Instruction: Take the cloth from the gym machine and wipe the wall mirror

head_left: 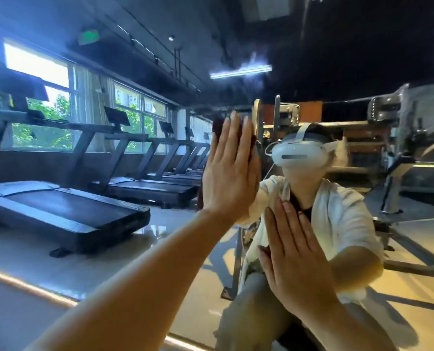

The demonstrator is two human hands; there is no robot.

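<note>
- The cloth (218,127) is mostly hidden behind the left hand (230,168); only dark reddish edges show past the fingers, so its full shape cannot be made out.
- That left hand lies flat with straight fingers, pressing the cloth against the wall mirror (160,236), high up and left of the reflected person (332,211).
- The right hand (294,254) is also flat with fingers straight and close together, palm laid on the glass lower down — it holds nothing.
- The reflected face is covered by a white headset (300,150).
- Both forearms are cut off by the bottom edge.
- One cloth, two hands, one mirror.
- At least four treadmills (66,211) stand in a row in the reflection — the farthest ones blur together.
</note>
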